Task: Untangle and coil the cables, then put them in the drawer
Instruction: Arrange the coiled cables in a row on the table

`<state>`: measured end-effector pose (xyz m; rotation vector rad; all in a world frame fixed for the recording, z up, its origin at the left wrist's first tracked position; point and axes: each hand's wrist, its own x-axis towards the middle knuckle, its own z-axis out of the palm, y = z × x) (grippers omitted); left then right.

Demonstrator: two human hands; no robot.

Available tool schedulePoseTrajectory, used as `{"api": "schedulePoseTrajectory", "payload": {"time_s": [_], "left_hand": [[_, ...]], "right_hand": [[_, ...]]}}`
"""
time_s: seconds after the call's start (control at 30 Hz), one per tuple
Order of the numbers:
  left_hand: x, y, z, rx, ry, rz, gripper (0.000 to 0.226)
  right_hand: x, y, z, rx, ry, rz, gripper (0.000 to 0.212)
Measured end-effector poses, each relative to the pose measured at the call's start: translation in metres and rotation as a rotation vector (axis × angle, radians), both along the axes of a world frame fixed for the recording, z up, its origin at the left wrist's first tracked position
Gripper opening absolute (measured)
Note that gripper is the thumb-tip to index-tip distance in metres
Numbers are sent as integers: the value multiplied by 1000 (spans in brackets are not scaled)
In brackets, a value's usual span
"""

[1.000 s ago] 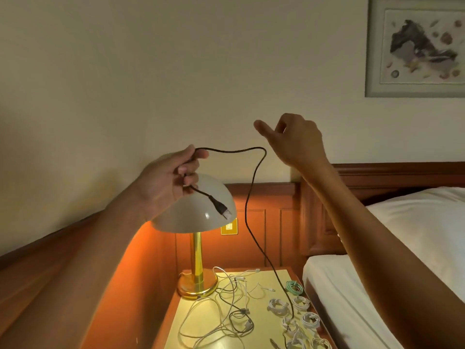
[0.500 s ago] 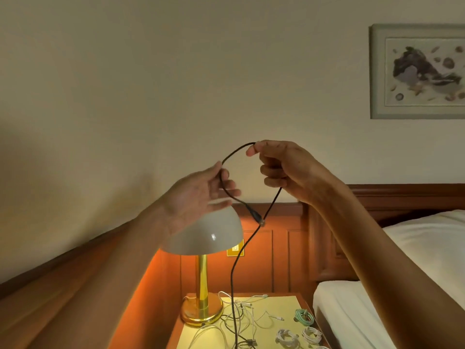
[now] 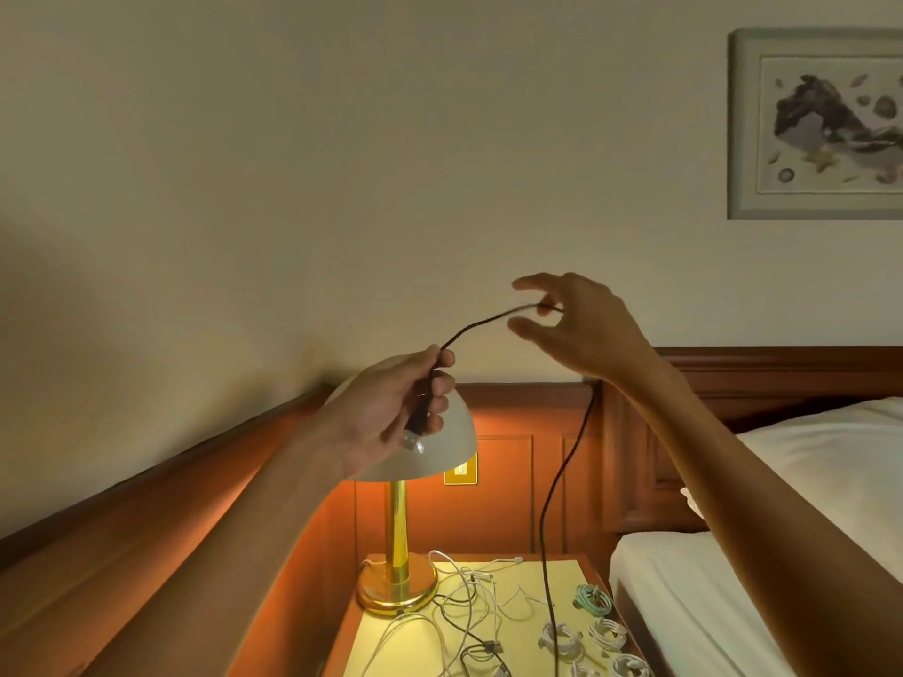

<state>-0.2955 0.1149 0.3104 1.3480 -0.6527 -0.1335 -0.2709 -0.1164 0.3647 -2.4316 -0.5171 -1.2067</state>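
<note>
While the left hand (image 3: 386,412) curled its fingers tight round the plug end of the black cable (image 3: 552,491), the line rose to the right hand (image 3: 586,329), held high by the wall with fingers loosely spread! The cable ran between thumb and forefinger there, too blurred to tell whether it was pinched. From behind that wrist it dropped to the nightstand (image 3: 571,574), landing between a tangle of white cables (image 3: 469,608) and several coiled cables (image 3: 606,632) at the bed-side edge. A lamp (image 3: 440,447) stood behind the left hand, and the bed (image 3: 708,603) lay to the right.
</note>
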Motion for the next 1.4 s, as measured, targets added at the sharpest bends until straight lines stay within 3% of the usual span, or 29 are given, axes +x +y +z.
{"api": "schedulePoseTrajectory", "payload": {"time_s": [0.13,0.27,0.33,0.47,0.6,0.7,0.77,0.87,0.93,1.1,1.2,1.3,1.4], "left_hand": [[1,-8,-8,7,-12,31,25],[2,-11,-16,-9,-34,77,27],[1,-10,-22,46,-58,68,25],[0,-13,-31,183,-98,118,25],[1,-15,-34,281,-59,63,28],[0,-11,-34,171,51,-88,28],[3,-5,-31,-8,53,-114,27],[23,2,-27,-265,74,-81,29],[38,2,-33,-280,68,10,30],[62,2,-69,-144,-66,318,28],[70,9,-84,236,-329,422,18],[61,12,-88,683,-560,293,19],[56,18,-89,620,-386,114,29]], "right_hand": [[-3,11,-23,-81,221,354,41],[-6,11,-32,83,433,623,22],[-5,11,-31,130,385,591,22],[7,22,-29,132,136,327,24],[14,31,-35,67,61,289,20],[26,36,-50,149,67,351,19],[33,42,-71,213,122,373,22],[27,58,-116,272,188,421,24],[14,68,-141,328,258,426,26],[-17,74,-170,162,389,331,28],[-14,66,-159,-34,318,129,27],[-14,57,-129,-148,272,50,23],[-15,46,-90,-191,397,223,12]]}}
